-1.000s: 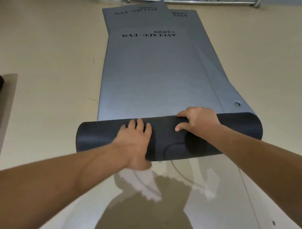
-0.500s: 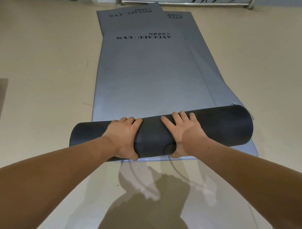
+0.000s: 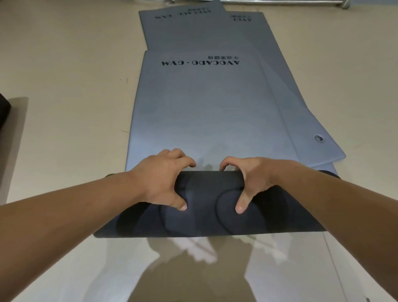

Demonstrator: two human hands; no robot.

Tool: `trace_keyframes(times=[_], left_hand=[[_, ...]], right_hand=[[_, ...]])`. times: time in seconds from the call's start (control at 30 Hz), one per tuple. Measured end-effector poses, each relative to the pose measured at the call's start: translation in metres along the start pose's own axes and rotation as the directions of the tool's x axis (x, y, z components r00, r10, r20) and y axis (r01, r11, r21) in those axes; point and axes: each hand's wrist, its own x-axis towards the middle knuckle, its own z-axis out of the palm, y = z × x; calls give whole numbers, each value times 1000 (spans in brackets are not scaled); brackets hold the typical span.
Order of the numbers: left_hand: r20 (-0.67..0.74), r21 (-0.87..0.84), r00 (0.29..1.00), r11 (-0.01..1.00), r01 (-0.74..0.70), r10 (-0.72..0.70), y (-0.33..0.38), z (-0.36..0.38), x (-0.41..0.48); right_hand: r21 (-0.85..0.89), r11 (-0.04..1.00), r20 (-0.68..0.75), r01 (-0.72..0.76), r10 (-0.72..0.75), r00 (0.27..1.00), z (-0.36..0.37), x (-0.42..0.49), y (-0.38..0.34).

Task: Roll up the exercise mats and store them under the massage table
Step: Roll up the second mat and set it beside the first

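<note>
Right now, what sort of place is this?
Probably a gym or fitness studio. Several grey mats lie overlapped on a smooth beige floor, the top mat printed AVOCADO GYM, upside down from here. The left hand and right hand grip its rolled end. A metal bar shows at the far edge.

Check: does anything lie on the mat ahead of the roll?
Nothing visible does. The left hand and right hand grip the roll; the mat ahead is bare, other mats seemingly beneath it. The massage table is out of view.
</note>
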Motion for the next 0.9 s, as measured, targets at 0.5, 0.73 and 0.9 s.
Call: trace_keyframes(times=[0.5, 0.73, 0.9], left_hand=[[-51, 319, 998, 946, 56, -42, 26, 44, 8], [0, 150, 999, 987, 50, -51, 6, -1, 19], [131, -17, 987, 996, 92, -89, 5, -20, 9]], right_hand=[[-384, 923, -352, 1, -147, 924, 8, -23, -6], [-530, 843, -404, -89, -159, 901, 19, -16, -17], [-392, 920, -267, 14, -128, 955, -3, -33, -29]])
